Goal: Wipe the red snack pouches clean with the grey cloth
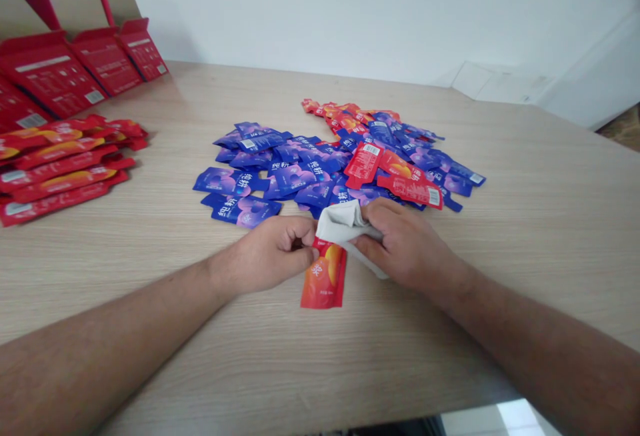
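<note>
Pinched in my left hand (280,249) is the upper edge of a red-orange pouch (324,279), which hangs or rests just above the tabletop with its printed front toward me. My right hand (400,239) grips a folded whitish cloth (343,223). The cloth covers the pouch's top end, so that part is hidden. Just beyond my hands lies a loose pile of blue-purple pouches (300,173), with several red pouches (363,164) on top and at the back.
On the left, red pouches (60,169) are stacked in overlapping rows. Behind them stand several red cardboard boxes (47,73) with raised flaps. The wooden table (225,356) meets a white wall (300,16) at the back.
</note>
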Demonstrator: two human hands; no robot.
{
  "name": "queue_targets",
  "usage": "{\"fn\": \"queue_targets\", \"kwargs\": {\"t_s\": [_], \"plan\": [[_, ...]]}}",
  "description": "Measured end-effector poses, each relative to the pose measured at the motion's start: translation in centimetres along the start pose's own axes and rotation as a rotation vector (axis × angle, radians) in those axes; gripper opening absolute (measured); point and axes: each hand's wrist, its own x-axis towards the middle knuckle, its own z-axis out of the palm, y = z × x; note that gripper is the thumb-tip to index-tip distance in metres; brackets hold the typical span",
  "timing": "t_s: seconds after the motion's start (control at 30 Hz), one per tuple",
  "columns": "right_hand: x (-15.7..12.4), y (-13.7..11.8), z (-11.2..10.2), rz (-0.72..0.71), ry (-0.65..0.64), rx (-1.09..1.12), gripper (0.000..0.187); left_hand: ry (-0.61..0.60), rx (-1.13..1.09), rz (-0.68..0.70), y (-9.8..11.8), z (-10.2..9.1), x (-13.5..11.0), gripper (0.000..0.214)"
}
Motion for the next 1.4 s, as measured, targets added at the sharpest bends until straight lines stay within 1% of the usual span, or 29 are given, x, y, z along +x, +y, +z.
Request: {"fn": "queue_targets", "kwargs": {"t_s": [0.03, 0.17, 0.23, 0.3, 0.37, 0.4, 0.43, 0.5, 0.57, 0.6, 0.67, 0.77, 0.83, 0.93, 0.97, 1.1, 1.13, 1.23, 1.3, 1.33, 1.4], "plan": [[0.0, -0.1, 0.0, -0.009, -0.003, 0.005, 0.010, -0.004, 0.001, 0.000, 0.0, 0.0, 0.0, 0.008], [-0.1, -0.3, 0.0, -0.108, -0.102, 0.059, 0.010, -0.053, -0.011, 0.019, 0.1, 0.0, 0.0, 0.011], [0.0, 0.1, 0.0, -0.079, -0.072, 0.030, 0.009, -0.031, -0.002, 0.018, 0.2, 0.0, 0.1, 0.013], [0.2, 0.6, 0.0, -0.021, 0.000, -0.015, 0.010, 0.010, 0.004, -0.001, 0.3, -0.1, 0.2, 0.016], [0.2, 1.0, 0.0, 0.007, 0.048, -0.038, 0.011, 0.038, -0.018, -0.059, 0.4, -0.1, 0.3, 0.018], [0.2, 0.9, 0.1, 0.003, 0.051, -0.034, 0.012, 0.050, -0.037, -0.094, 0.4, 0.0, 0.3, 0.019], [0.1, 0.7, 0.1, -0.012, 0.036, -0.020, 0.011, 0.072, -0.057, -0.128, 0.5, 0.0, 0.3, 0.019], [-0.1, -0.1, 0.3, -0.078, -0.040, 0.014, 0.009, 0.150, -0.095, -0.168, 0.5, 0.3, 0.3, 0.020], [-0.3, -0.7, 0.3, -0.157, -0.123, 0.036, 0.010, 0.228, -0.120, -0.181, 0.5, 0.6, 0.2, 0.024], [-0.3, -0.9, 0.3, -0.178, -0.142, 0.036, 0.011, 0.246, -0.134, -0.186, 0.5, 0.7, 0.2, 0.026], [-0.4, -0.9, 0.3, -0.154, -0.123, 0.018, 0.013, 0.230, -0.158, -0.198, 0.4, 0.9, 0.1, 0.028], [-0.3, -0.6, 0.3, -0.060, -0.037, -0.011, 0.014, 0.196, -0.226, -0.219, 0.2, 1.0, 0.2, 0.028], [-0.4, -0.8, 0.4, -0.095, -0.045, 0.000, 0.013, 0.199, -0.284, -0.232, 0.0, 1.0, 0.2, 0.029], [-0.5, -1.3, 0.5, -0.223, -0.131, 0.025, 0.015, 0.222, -0.332, -0.224, -0.4, 1.1, 0.2, 0.030], [-0.5, -1.4, 0.5, -0.226, -0.133, 0.023, 0.014, 0.223, -0.340, -0.218, -0.4, 1.2, 0.1, 0.030], [-0.4, -1.0, 0.4, -0.092, -0.022, -0.002, 0.016, 0.212, -0.391, -0.214, -0.5, 1.3, 0.1, 0.028], [-0.5, -0.9, 0.5, -0.090, -0.016, 0.004, 0.017, 0.216, -0.400, -0.218, -0.5, 1.3, 0.1, 0.028], [-0.5, -1.1, 0.6, -0.222, -0.102, 0.049, 0.013, 0.218, -0.398, -0.225, -0.6, 1.3, 0.0, 0.028], [-0.6, -1.2, 0.6, -0.259, -0.137, 0.048, 0.013, 0.218, -0.412, -0.224, -0.7, 1.3, 0.1, 0.026], [-0.5, -1.1, 0.5, -0.233, -0.123, 0.034, 0.014, 0.220, -0.427, -0.226, -0.7, 1.3, 0.1, 0.025], [-0.4, -0.7, 0.4, -0.133, -0.054, 0.003, 0.015, 0.225, -0.464, -0.237, -0.6, 1.4, 0.2, 0.023]]}}
